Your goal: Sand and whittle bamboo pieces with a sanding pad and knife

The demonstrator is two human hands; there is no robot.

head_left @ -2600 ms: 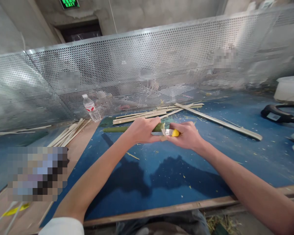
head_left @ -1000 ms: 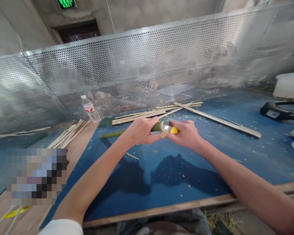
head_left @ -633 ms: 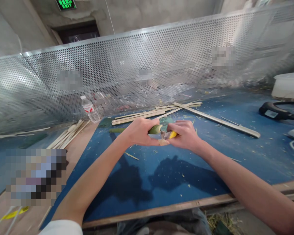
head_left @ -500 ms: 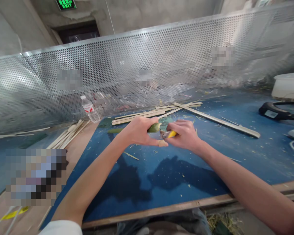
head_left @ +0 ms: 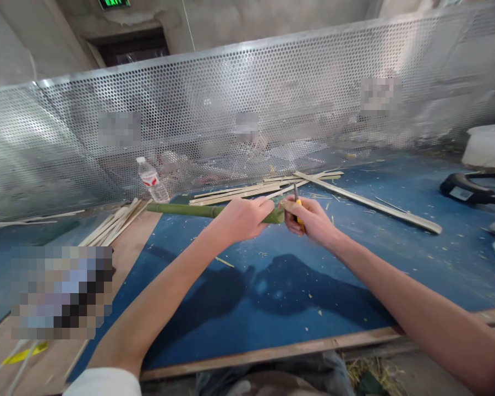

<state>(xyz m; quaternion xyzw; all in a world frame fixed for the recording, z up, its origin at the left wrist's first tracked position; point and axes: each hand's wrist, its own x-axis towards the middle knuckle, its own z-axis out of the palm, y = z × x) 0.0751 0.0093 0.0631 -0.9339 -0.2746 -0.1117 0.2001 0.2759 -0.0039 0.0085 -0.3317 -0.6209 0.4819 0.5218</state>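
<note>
While left fingers grip bamboo, right apparently pinch a yellow-handled knife.

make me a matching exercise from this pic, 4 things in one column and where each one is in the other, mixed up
Things:
1. green bamboo stalk
2. yellow-handled knife
3. plastic water bottle
4. white tub

Places:
a. standing by the perforated metal screen
b. held in the right hand
c. at the far right of the view
d. held in the left hand

Right pairs: 1-d, 2-b, 3-a, 4-c
</note>
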